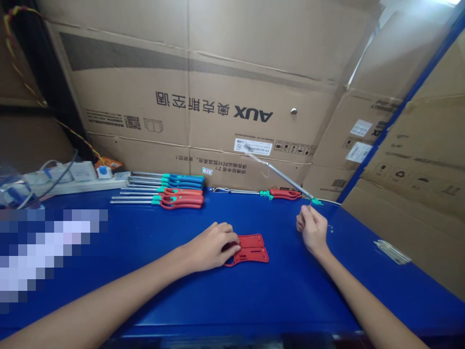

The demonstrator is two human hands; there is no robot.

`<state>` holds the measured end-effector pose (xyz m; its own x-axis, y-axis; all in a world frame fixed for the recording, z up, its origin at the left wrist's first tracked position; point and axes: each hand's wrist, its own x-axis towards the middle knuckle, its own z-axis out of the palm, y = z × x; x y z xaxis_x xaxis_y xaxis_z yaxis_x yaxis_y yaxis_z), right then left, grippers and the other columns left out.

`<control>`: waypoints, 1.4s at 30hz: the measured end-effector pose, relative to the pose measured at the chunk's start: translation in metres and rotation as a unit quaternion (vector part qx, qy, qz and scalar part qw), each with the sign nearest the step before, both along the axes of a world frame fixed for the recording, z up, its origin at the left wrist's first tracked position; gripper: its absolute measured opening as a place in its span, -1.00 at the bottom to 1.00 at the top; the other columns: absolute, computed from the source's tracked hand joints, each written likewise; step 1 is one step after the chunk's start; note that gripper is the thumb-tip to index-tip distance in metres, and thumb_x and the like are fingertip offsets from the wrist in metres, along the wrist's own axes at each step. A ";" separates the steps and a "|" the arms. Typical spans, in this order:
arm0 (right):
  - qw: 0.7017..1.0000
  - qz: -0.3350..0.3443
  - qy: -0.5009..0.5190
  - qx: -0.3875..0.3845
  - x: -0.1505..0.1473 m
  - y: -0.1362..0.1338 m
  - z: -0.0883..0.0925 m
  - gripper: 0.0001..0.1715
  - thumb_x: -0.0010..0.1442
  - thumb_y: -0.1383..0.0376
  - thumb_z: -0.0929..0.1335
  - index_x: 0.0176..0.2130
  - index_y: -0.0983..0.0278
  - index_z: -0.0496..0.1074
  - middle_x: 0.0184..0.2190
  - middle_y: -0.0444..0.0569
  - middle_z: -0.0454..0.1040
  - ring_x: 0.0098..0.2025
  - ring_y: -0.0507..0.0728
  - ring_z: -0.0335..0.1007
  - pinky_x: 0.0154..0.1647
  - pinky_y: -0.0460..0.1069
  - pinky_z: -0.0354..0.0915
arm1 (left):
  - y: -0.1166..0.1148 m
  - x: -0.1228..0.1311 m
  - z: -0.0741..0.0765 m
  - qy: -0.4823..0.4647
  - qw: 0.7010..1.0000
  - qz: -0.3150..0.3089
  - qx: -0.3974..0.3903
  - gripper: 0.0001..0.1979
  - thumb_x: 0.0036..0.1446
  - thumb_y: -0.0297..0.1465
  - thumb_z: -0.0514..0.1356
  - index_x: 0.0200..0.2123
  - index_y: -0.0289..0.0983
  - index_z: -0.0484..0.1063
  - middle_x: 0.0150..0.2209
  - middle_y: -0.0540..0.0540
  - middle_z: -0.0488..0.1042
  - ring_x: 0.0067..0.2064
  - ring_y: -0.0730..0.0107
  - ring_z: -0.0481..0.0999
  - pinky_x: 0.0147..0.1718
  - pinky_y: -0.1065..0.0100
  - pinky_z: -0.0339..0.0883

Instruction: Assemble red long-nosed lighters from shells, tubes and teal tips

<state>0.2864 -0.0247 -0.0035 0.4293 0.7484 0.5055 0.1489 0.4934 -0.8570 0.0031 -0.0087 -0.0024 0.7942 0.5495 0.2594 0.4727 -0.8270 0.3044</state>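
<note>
Red handle shells (250,246) lie under cupped left hand (210,247); right hand (311,229) pinches steel rod (286,179).

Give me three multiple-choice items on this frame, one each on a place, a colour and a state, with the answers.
1. Where do the flat plastic pieces lie?
A. On the power strip
B. On the blue table top, under the left hand
C. Against the carton

2. What colour are those pieces?
A. Blue
B. Teal
C. Red

3. How is the right hand placed?
A. Raised to a thin metal rod with a teal tip
B. Flat on the pieces
C. Out of view

1 B: the left hand covers part of them on the table.
2 C: their visible faces are red.
3 A: the rod's teal tip sits just above that hand.
</note>
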 end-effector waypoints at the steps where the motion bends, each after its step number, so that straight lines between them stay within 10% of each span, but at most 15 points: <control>1: 1.000 -0.003 0.020 -0.001 0.001 0.001 0.001 -0.40 0.04 -0.06 0.40 -0.64 0.23 0.08 -0.76 -0.29 0.01 -0.74 -0.09 -0.09 -0.77 -0.16 -0.08 | 0.000 0.000 -0.001 -0.002 1.000 0.001 0.002 -0.76 0.30 -0.31 0.03 -0.21 -0.24 0.48 -0.27 -0.09 0.43 -0.19 0.32 0.41 -0.16 0.29 0.25; 42: 0.991 0.037 0.109 -0.067 -0.001 0.003 0.004 -0.31 -0.01 -0.01 0.43 -0.74 0.22 -0.04 -0.84 -0.31 -0.08 -0.81 -0.12 -0.16 -0.83 -0.17 -0.18 | 0.003 0.001 -0.002 -0.008 1.000 -0.008 0.014 -0.78 0.29 -0.33 0.05 -0.23 -0.24 0.48 -0.29 -0.07 0.43 -0.22 0.34 0.40 -0.21 0.33 0.23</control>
